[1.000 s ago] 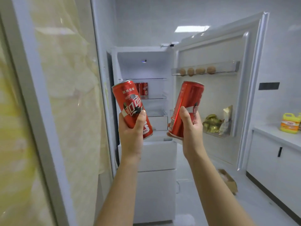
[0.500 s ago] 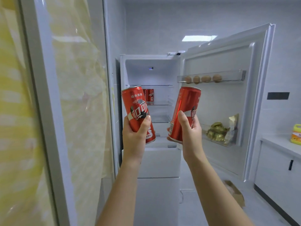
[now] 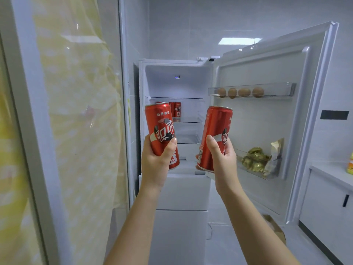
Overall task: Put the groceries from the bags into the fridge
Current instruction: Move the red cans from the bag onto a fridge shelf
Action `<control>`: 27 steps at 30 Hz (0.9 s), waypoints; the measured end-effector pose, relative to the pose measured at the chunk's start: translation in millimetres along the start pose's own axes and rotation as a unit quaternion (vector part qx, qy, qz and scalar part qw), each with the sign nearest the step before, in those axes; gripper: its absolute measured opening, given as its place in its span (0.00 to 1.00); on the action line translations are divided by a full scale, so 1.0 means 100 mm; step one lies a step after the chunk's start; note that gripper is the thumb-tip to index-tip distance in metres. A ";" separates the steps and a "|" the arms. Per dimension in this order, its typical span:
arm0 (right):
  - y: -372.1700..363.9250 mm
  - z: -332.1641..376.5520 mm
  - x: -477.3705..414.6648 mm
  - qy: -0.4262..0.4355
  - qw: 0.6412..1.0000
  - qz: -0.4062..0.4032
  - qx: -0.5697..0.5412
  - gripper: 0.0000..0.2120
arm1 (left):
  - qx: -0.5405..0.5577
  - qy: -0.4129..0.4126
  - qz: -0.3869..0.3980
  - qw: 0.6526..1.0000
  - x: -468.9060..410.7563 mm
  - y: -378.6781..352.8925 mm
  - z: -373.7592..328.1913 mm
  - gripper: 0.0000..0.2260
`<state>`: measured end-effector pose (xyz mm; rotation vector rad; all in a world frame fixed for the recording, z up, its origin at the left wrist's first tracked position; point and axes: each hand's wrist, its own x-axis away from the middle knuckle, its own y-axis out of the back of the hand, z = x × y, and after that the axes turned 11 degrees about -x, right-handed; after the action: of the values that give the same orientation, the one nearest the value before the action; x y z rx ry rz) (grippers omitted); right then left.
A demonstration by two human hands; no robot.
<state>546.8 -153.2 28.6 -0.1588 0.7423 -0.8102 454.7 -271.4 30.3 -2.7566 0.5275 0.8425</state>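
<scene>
Holding two red cans up before the open fridge (image 3: 172, 73), I have my left hand (image 3: 157, 161) wrapped round the left can (image 3: 159, 127) and my right hand (image 3: 222, 159) wrapped round the right can (image 3: 214, 131). Both are in the air, short of the shelves. The left one leans toward 11 o'clock, the right toward 1 o'clock.

Part of the job looks done. Other cans (image 3: 176, 109) stand on a shelf at 12 o'clock, eggs (image 3: 240, 92) sit in the upper door rack at 1 o'clock, and gold packets (image 3: 255, 159) fill the lower rack at 3 o'clock. My two cans are not yet in. A brown bag (image 3: 275, 228) lies on the floor at 5 o'clock, its contents unseen.

Each can is slim, tall and glossy red, with white lettering.
</scene>
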 end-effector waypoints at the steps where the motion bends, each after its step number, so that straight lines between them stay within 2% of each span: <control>1: 0.02 -0.03 -0.04 0.000 1.000 -0.001 0.003 0.26 | -0.002 0.001 0.002 1.000 -0.03 -0.02 0.03 0.21; 13: 0.07 -0.58 -0.70 -0.004 1.000 -0.008 0.010 0.22 | 0.005 -0.006 0.012 1.000 -0.75 -0.27 0.67 0.15; 18: -0.03 -0.99 -1.20 0.004 1.000 -0.021 0.020 0.27 | 0.023 -0.006 0.018 1.000 -1.30 -0.35 1.07 0.15; 27: -0.42 -1.70 -2.19 0.012 0.999 -0.032 0.032 0.24 | 0.022 -0.010 0.031 0.999 -2.46 -0.40 1.71 0.12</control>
<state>310.4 -2.8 38.3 -0.1162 0.7353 -0.8968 196.0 -116.4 35.8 -2.7021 0.6243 0.8613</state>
